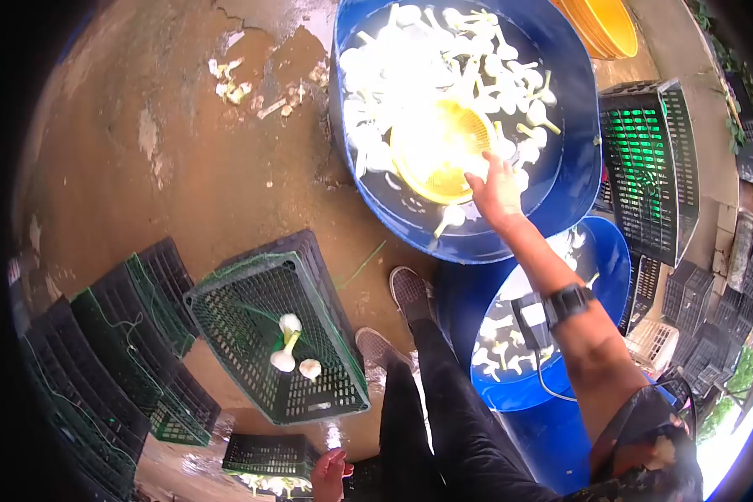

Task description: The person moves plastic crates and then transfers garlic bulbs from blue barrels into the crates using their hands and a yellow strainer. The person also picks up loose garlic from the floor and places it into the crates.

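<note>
My right hand (pixel 498 191) reaches over the blue tub (pixel 368 201), its thumb and fingers at the near right rim of a yellow basket (pixel 431 191). The basket sits tilted in the water among many white garlic bulbs (pixel 537 113) with short green stems; strong glare washes out its inside. Down at the bottom edge, my left hand (pixel 330 475) hangs with loosely curled fingers, slightly apart, and nothing visible in them. It is near a dark crate (pixel 268 452) with garlic beneath it. Another crate (pixel 251 368) holds a few bulbs.
A second blue tub (pixel 615 259) with garlic stands beside my right leg. Stacked dark crates (pixel 84 368) are at left, with more crates (pixel 644 159) at right. A yellow bucket (pixel 615 29) stands top right. Scraps (pixel 230 84) lie on the wet floor (pixel 125 167).
</note>
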Demonstrator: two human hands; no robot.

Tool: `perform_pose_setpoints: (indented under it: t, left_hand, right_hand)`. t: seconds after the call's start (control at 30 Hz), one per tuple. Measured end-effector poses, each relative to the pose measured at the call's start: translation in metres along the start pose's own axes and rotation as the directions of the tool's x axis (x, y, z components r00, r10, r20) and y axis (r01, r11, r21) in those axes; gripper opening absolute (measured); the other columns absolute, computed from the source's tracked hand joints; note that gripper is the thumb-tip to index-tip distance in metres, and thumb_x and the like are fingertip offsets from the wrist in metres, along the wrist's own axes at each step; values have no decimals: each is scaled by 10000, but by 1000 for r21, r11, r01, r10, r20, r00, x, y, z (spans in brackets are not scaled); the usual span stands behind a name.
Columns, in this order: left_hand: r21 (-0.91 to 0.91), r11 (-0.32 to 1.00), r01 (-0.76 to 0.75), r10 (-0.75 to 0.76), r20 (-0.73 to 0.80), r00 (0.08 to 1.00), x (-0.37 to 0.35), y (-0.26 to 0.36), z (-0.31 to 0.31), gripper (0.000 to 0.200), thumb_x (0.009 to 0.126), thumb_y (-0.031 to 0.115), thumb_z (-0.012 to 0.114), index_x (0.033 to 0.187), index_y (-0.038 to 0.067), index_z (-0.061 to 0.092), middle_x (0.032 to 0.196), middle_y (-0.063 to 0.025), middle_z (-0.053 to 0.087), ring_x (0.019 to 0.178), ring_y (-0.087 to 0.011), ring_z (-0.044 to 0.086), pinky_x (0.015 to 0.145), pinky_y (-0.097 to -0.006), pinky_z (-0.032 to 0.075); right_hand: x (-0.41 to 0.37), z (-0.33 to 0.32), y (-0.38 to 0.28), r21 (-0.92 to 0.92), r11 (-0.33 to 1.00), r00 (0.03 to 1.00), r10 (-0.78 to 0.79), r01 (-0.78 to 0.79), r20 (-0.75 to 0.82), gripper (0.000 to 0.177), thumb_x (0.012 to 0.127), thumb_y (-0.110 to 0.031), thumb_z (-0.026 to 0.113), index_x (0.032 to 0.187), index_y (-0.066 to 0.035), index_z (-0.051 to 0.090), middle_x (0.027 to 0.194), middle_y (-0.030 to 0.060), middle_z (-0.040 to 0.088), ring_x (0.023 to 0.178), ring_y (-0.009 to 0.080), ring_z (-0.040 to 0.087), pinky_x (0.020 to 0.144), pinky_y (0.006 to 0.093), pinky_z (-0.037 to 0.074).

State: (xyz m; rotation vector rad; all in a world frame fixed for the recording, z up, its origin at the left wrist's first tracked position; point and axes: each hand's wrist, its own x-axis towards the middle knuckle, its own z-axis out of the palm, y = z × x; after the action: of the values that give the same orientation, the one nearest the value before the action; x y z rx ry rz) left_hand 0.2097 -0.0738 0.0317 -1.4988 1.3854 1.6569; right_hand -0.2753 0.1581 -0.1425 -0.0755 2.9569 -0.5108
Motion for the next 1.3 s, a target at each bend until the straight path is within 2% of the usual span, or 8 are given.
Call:
perform_pose_setpoints:
  t: [0.2,0.27,0.4,0.73,0.9,0.97,1.03,1.3]
  left_hand:
    - [330,930,-162,128,122,984,40,26,2,286,868,51,543,1146,-11,522,1025,-105,587,849,-158,582,756,-284,493]
    - [201,970,-140,111,150,983,57,76,21,311,864,49,538,1169,-4,501,1044,-130,589,777,-156,610,712,-284,520]
    - [108,950,-293,274,156,949,92,199,90,440,844,71,580,1252,8,427,1153,-128,528,842,-156,573,732,-293,507]
    - [34,845,-534,516,213,829,38,347,271,714,849,306,575,1386,128,139,1363,-156,275,1145,-324,450,789,-459,522]
    - [68,780,-622,604,177,777,83,351,257,640,761,3,522,1338,79,256,1294,-162,371,1125,-316,469,812,-460,518]
    - [214,623,-753,727,197,657,70,362,267,639,724,-83,445,1330,36,279,1277,-163,410,1131,-283,469,892,-425,471]
    - [314,382,-869,777,400,486,59,378,294,628,727,-123,402,1332,-4,281,1295,-164,405,1140,-250,464,966,-373,403]
    - [290,469,-834,89,924,372,65,373,453,626,730,-161,402,1329,11,338,1317,-150,416,1189,-205,441,1017,-326,328]
  right_hand:
    - [42,119,58,349,565,647,737,-748,196,344,745,-156,667,1019,16,551,814,116,619,635,241,595,468,333,475]
    - [29,93,43,616,92,579,468,-783,667,277,730,-113,649,969,-3,561,700,87,595,475,151,513,335,250,362]
    - [0,-32,-18,468,-101,385,432,-878,816,104,742,-58,579,767,40,553,529,79,501,348,124,411,281,250,279]
    - [-102,-101,-75,252,-847,625,-117,-469,772,168,806,-115,547,903,21,537,640,46,508,460,100,445,354,210,302]
    - [-121,-171,-30,631,-103,634,4,-769,773,369,859,-240,564,1132,-1,499,800,102,563,652,167,575,489,294,469]
    - [-141,-187,-7,610,480,751,574,-631,325,523,810,-292,621,1209,-8,435,969,145,544,879,265,576,742,378,480]
    - [-140,-214,25,428,771,824,558,-471,-99,712,691,-253,725,1272,-50,365,1104,149,493,1047,326,488,906,441,401]
    - [-209,-198,143,575,434,711,539,-694,451,612,707,-394,716,1149,-24,507,955,143,617,952,289,577,942,435,369]
